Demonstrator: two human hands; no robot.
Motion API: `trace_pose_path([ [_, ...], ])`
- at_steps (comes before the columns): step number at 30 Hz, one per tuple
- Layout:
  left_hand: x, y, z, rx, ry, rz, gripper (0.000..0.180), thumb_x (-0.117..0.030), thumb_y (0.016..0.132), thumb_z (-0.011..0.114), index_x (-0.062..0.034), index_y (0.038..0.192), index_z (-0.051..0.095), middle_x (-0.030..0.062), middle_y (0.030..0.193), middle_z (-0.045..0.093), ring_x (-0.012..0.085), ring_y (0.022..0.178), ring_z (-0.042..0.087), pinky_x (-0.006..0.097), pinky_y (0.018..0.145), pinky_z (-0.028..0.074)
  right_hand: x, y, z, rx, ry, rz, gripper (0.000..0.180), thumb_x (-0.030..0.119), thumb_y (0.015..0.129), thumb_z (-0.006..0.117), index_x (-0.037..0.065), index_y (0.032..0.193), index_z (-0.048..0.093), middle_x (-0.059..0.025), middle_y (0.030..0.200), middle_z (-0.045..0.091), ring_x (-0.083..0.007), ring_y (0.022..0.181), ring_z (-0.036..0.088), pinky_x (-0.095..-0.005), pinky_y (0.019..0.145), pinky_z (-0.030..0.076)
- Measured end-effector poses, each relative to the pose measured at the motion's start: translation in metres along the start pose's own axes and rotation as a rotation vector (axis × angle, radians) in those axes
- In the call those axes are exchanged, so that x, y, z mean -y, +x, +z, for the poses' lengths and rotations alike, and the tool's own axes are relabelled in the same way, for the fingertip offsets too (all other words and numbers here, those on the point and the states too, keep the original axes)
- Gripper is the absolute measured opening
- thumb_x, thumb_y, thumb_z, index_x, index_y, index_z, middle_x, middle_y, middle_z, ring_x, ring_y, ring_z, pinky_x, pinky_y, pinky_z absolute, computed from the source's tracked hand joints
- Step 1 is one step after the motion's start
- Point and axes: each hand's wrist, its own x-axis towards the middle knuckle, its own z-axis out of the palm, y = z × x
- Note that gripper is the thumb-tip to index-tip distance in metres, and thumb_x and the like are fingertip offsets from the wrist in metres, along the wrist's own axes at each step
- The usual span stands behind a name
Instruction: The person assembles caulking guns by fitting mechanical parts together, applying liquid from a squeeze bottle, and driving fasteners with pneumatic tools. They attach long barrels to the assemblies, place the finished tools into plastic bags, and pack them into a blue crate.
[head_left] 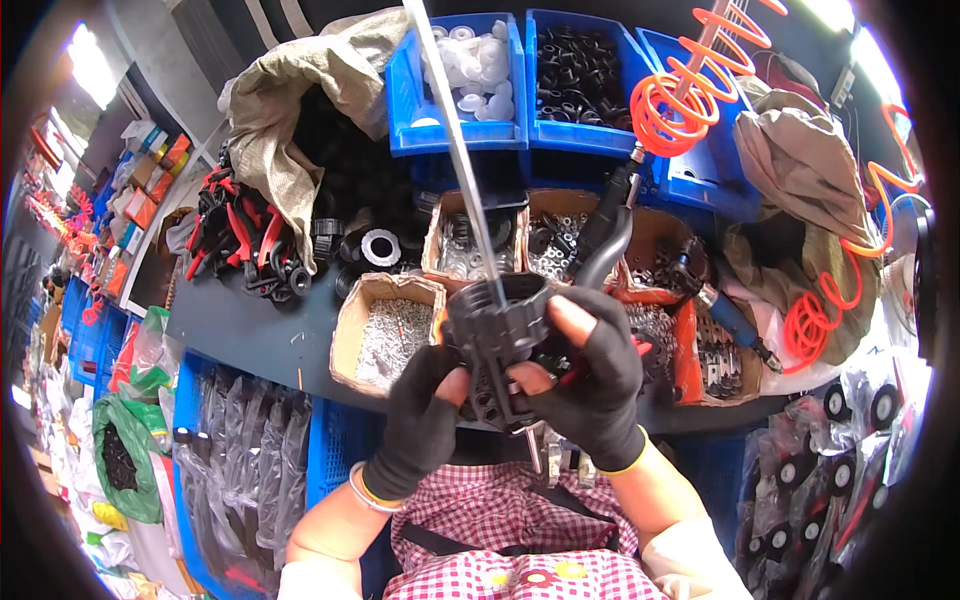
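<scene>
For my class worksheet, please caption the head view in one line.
Gloved left hand and right hand hold a black part near blue bins and cardboard boxes.

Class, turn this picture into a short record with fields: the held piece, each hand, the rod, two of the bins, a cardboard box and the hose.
Held piece: black plastic part, ring-shaped at the top
Left hand: black glove, bare fingertips, gripping its lower left
Right hand: black glove, bare fingertips, gripping its right
Rod: metal, slanting down to the ring
Left blue bin: white pieces
Middle blue bin: black pieces
Front-left cardboard box: small metal parts
Hose: orange, coiled
</scene>
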Motion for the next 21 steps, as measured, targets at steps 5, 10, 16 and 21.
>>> trace_pose_path([
  [5,-0.002,-0.021,0.018,-0.003,-0.196,0.033,0.028,-0.020,0.100,0.053,0.0022,0.113,0.062,0.0096,0.099,0.067,0.0153,0.089,0.062,0.030,0.077,0.048,0.018,-0.010,-0.012,-0.018,-0.169,-0.127,0.042,0.027,0.076,0.082,0.008,0.110,0.067,-0.0141,0.099,0.067,-0.0285,0.075,0.069,-0.0336,0.061,0.055],
  [10,-0.010,-0.024,0.024,0.096,0.473,0.327,0.030,-0.020,0.100,0.051,0.0036,0.114,0.063,0.0199,0.095,0.068,0.0299,0.087,0.070,0.035,0.076,0.052,0.022,-0.022,-0.039,-0.020,-0.169,-0.106,0.039,0.028,0.076,0.082,0.009,0.108,0.068,-0.0138,0.098,0.067,-0.0267,0.073,0.068,-0.0327,0.059,0.054],
  [16,0.002,-0.036,0.055,0.177,0.325,0.191,0.045,-0.036,0.101,0.046,0.0024,0.113,0.065,0.0111,0.099,0.071,0.0187,0.090,0.068,0.033,0.076,0.051,0.023,-0.038,-0.069,-0.040,-0.267,-0.120,0.042,0.026,0.073,0.083,0.012,0.110,0.068,-0.0146,0.101,0.067,-0.0270,0.074,0.068,-0.0334,0.058,0.051],
  [21,0.002,-0.047,0.084,0.166,-0.037,-0.007,0.061,-0.044,0.079,0.080,0.0031,0.114,0.064,0.0066,0.099,0.070,0.0173,0.089,0.066,0.030,0.078,0.053,0.028,-0.043,-0.089,0.072,-0.308,-0.038,0.053,0.025,0.072,0.078,0.016,0.122,0.064,-0.0079,0.111,0.062,-0.0219,0.068,0.061,-0.0338,0.055,0.047],
])
